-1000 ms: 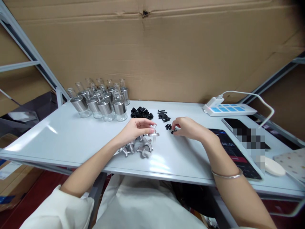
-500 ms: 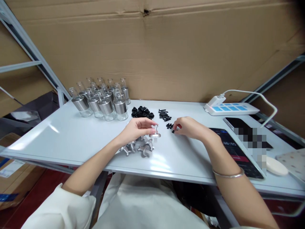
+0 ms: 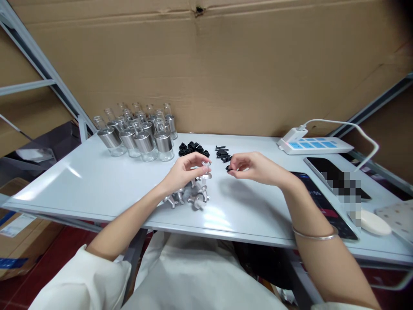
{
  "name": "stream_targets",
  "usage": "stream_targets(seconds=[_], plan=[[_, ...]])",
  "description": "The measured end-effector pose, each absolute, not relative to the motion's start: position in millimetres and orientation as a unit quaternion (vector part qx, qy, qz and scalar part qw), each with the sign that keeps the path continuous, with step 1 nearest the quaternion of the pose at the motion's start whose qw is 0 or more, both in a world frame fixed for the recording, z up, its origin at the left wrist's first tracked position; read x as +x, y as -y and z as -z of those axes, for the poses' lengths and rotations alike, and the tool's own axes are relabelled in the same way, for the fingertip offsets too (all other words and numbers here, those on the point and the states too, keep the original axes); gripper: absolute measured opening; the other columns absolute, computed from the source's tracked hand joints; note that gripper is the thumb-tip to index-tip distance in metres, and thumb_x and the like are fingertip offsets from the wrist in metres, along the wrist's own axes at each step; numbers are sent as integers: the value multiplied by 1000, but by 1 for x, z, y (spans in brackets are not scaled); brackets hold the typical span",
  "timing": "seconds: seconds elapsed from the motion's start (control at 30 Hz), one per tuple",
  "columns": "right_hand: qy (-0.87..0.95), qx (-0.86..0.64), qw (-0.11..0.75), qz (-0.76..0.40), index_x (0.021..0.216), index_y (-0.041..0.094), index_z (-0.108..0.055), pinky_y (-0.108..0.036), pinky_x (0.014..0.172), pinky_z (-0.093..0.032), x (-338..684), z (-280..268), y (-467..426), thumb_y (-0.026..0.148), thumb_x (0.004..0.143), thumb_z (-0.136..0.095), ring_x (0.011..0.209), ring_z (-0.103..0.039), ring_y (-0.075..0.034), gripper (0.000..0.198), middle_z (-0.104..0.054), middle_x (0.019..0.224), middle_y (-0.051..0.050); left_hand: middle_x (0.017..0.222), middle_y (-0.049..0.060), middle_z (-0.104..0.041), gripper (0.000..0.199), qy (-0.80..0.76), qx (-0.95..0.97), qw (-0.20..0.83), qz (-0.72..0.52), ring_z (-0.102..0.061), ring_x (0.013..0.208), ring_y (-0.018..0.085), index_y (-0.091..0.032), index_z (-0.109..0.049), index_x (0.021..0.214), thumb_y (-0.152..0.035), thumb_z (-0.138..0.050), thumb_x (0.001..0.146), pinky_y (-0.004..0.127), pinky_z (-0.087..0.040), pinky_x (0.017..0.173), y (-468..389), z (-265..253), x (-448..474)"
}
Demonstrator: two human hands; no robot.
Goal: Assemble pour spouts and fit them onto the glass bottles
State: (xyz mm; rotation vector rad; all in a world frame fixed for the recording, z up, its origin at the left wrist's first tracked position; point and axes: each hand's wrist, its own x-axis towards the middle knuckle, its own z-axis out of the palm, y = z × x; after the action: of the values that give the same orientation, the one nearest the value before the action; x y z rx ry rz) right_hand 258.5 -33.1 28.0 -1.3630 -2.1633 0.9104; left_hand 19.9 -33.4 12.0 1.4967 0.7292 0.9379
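Note:
My left hand (image 3: pixel 183 172) pinches a silver metal pourer top (image 3: pixel 206 168) between thumb and fingertips, above the table. Below it lies a loose group of similar silver pourer tops (image 3: pixel 198 200). My right hand (image 3: pixel 250 167) is closed in a pinch on a small black part (image 3: pixel 229 168). The fingers partly cover that part, and more small black pieces seem to be behind them. Just beyond are narrow black strips (image 3: pixel 222 152) in a small heap. Black round stoppers (image 3: pixel 193 149) are piled farther back, behind my left hand.
Several glass bottles with steel sleeves (image 3: pixel 145 144) stand at the back left. To the right are a power strip (image 3: pixel 318 146) with a charger and white cable, a phone (image 3: pixel 322 170), a tablet (image 3: pixel 332 219) and a white oval object (image 3: pixel 374 221). Cardboard (image 3: pixel 245 77) walls the back.
My right hand has lifted and shifted left from the small black pieces toward my left hand. My left hand has moved slightly up and left, and the pourer top has tilted.

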Motion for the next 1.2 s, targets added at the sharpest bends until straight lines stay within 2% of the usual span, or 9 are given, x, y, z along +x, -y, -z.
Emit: stream_targets(seconds=[0.1,0.17,0.37,0.5,0.6,0.73,0.9,1.07,1.2], plan=[[733,-451,279,-425,65,19,-48,-29,68,-47,255,-31,36,31,71,-63,74,-64,-18,20,-66,72,-4,79,3,-68,29,-295,649,582,-392,-65,75,14,-14,-59,91,-34,-71,74,27,-48,73,33,-10,20],[733,-452,283,-422,65,19,-48,-28,65,-47,254,-29,35,29,70,-63,68,-61,-16,18,-64,68,-3,82,4,-69,28,-297,652,584,-382,-65,76,14,-14,-59,92,-34,-69,75,27,-48,73,32,-8,20],[796,-507,198,-266,74,17,-61,-25,60,-42,246,-19,30,27,74,-59,60,-54,-13,10,-62,67,-1,81,4,-68,28,-330,647,571,-383,-66,79,14,-15,-59,93,-33,-68,75,26,-46,74,32,-8,22],[832,-463,116,-282,86,16,-67,-27,62,-43,228,-12,33,27,74,-62,64,-58,-15,17,-67,74,-4,81,1,-64,28,-339,640,566,-393,-65,80,14,-15,-59,93,-33,-68,74,26,-46,74,31,-6,23],[853,-414,78,-308,83,17,-67,-26,63,-43,221,-10,36,24,73,-64,68,-58,-14,13,-67,80,-4,80,0,-62,27,-340,640,563,-397,-64,81,13,-15,-60,92,-32,-68,73,25,-46,75,30,-2,24],[842,-424,74,-325,77,18,-63,-24,58,-40,230,-16,37,31,81,-54,59,-51,-11,17,-61,68,0,79,0,-62,27,-331,636,580,-387,-65,78,13,-15,-59,91,-31,-69,72,25,-46,73,31,-1,26],[803,-519,-2,-295,77,20,-57,-24,53,-38,249,-17,33,35,67,-68,57,-49,-12,21,-56,67,2,78,1,-65,25,-321,627,592,-392,-66,75,12,-14,-57,91,-28,-68,73,24,-46,72,32,-3,26],[764,-557,-12,-325,77,21,-49,-24,48,-37,254,-11,30,19,66,-59,50,-52,-12,15,-52,64,3,77,1,-64,25,-321,625,590,-398,-67,76,13,-14,-58,91,-29,-69,74,24,-47,72,31,-4,25],[802,-541,16,-255,77,21,-53,-24,52,-37,258,-15,30,21,64,-63,57,-50,-12,17,-55,70,1,78,1,-64,26,-319,630,588,-394,-67,77,14,-14,-58,91,-30,-69,73,25,-47,72,31,-4,24]])
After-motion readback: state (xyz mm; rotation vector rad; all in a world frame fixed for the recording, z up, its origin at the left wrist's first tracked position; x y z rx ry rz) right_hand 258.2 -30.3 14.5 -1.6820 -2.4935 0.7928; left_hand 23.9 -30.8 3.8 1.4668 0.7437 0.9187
